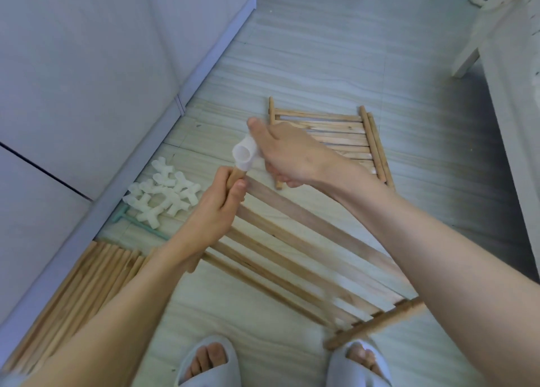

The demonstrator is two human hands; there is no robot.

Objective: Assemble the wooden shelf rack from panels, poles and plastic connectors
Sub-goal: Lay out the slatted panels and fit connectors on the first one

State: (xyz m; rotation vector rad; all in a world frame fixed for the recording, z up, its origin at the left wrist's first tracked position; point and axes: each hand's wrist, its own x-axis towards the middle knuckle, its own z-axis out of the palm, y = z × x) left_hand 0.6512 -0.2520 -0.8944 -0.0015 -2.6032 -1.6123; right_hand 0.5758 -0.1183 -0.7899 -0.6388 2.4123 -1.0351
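I hold a slatted wooden panel (292,252) tilted above the floor. My left hand (216,208) grips the end of its side pole just below a white plastic connector (245,154). The connector sits on the pole's tip. My right hand (292,152) grips that connector from the right, thumb on top. A second slatted panel (344,135) lies flat on the floor behind my hands. A heap of several white connectors (163,195) lies on the floor to the left. Several loose wooden poles (87,275) lie at the lower left.
A pale sofa (87,79) runs along the left. A white furniture leg (467,56) stands at the upper right. A thin green tool (137,223) lies beside the connector heap. My feet in grey slippers (210,363) are at the bottom edge.
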